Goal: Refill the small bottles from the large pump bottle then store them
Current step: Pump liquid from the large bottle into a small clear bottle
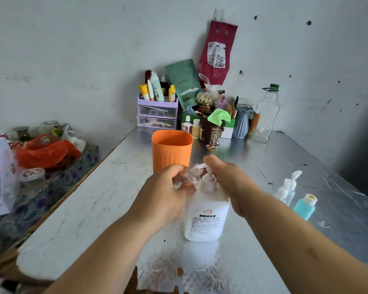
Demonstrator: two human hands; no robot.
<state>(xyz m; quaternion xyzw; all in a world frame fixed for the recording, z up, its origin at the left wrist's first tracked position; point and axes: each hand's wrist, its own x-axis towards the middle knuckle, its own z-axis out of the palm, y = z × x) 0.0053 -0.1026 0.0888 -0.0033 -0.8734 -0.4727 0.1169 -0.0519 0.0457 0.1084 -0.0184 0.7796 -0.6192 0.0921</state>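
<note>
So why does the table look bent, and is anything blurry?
Head view: the wide-angle lens bows the metal tabletop edges; the small clear bottle in the left hand is motion-smeared; soft glare sits in front of the large pump bottle.

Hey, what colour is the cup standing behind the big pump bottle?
Orange. The cup shows best in the head view.
</note>
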